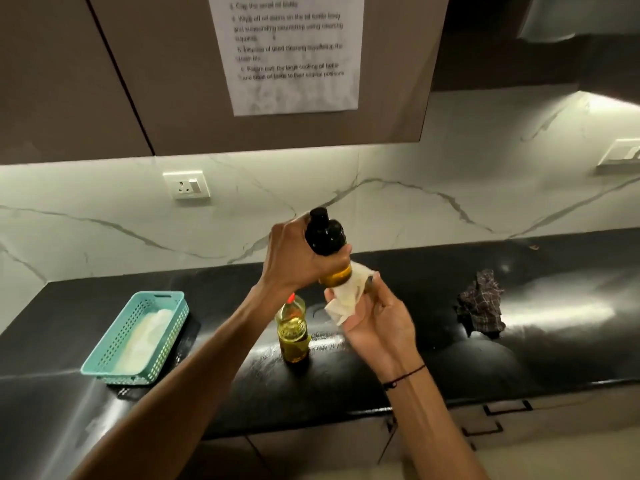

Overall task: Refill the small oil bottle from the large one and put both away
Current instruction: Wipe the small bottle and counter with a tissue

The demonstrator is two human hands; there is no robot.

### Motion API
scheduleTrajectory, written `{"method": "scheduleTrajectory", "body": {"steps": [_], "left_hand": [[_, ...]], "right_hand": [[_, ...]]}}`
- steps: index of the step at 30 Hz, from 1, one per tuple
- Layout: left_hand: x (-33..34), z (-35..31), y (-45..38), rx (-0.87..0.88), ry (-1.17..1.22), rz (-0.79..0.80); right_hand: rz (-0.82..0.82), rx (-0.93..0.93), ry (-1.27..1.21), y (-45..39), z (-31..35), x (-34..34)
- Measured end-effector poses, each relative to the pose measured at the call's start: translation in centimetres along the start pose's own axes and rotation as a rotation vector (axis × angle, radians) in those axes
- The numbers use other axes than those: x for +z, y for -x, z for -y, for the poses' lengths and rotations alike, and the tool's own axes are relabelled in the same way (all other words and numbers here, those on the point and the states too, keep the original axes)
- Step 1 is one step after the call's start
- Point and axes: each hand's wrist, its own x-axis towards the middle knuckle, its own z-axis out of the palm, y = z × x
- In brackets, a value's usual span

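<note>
My left hand [294, 258] grips the small oil bottle [327, 237] by its black cap, holding it up above the counter. Yellow oil shows in its lower part. My right hand [377, 317] holds a white tissue [346, 299] wrapped against the bottom of that bottle. The large oil bottle [293, 332], clear with yellow oil and a red cap, stands upright on the black counter [381, 368] just below my left wrist.
A teal plastic basket [138, 337] with white tissues lies at the left on the counter. A crumpled checked cloth [481, 306] sits to the right. Wall cabinets carrying a printed instruction sheet [291, 53] hang overhead, and a socket [187, 185] is on the marble backsplash.
</note>
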Motion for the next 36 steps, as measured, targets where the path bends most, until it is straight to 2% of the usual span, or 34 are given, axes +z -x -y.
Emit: {"method": "scheduleTrajectory", "body": {"steps": [2, 6, 9, 11, 13, 15, 19, 21, 23, 25, 28, 30, 32, 36], "left_hand": [[0.0, 0.2, 0.2, -0.003, -0.005, 0.003], [-0.5, 1.2, 0.9, 0.011, -0.046, 0.022], [-0.7, 1.9, 1.7, 0.003, -0.025, 0.054], [-1.0, 2.2, 2.3, -0.010, -0.011, 0.050], [-1.2, 2.8, 2.6, -0.019, 0.028, 0.060], [-1.4, 3.5, 3.0, -0.028, 0.046, 0.068], [-1.3, 5.2, 3.4, -0.001, 0.035, 0.096], [-0.9, 6.0, 3.3, 0.019, -0.026, 0.093], [-0.4, 6.8, 3.0, 0.036, -0.079, 0.080], [0.1, 7.3, 2.5, 0.019, -0.089, 0.058], [0.9, 7.5, 2.0, -0.015, -0.113, 0.034], [1.4, 7.4, 1.6, -0.028, -0.137, 0.031], [1.8, 7.2, 1.2, -0.046, -0.142, 0.032], [2.5, 6.6, 0.9, -0.086, -0.158, 0.003]], "right_hand": [[-0.048, -0.033, 0.082, -0.5, 0.4, -1.6], [-0.138, -0.123, 0.403, -2.5, -0.3, -5.9], [-0.405, -0.266, 0.732, -4.9, -2.7, -11.3], [-0.523, -0.257, 0.911, -6.1, -4.8, -15.2], [-0.582, -0.236, 0.991, -7.2, -6.1, -17.6], [-0.523, -0.154, 1.080, -8.2, -7.2, -19.2], [-0.249, 0.002, 1.701, -11.8, -9.8, -24.3], [-0.251, -0.060, 2.008, -12.6, -10.7, -26.2], [-0.322, -0.164, 2.171, -12.2, -11.0, -27.4], [-0.295, -0.149, 2.267, -11.7, -11.1, -29.0], [-0.156, -0.128, 2.362, -12.7, -10.3, -30.1], [-0.197, -0.184, 2.399, -15.3, -8.9, -29.9], [-0.233, -0.152, 2.405, -18.6, -7.0, -29.5], [-0.007, -0.058, 2.532, -25.1, -6.1, -26.9]]}}
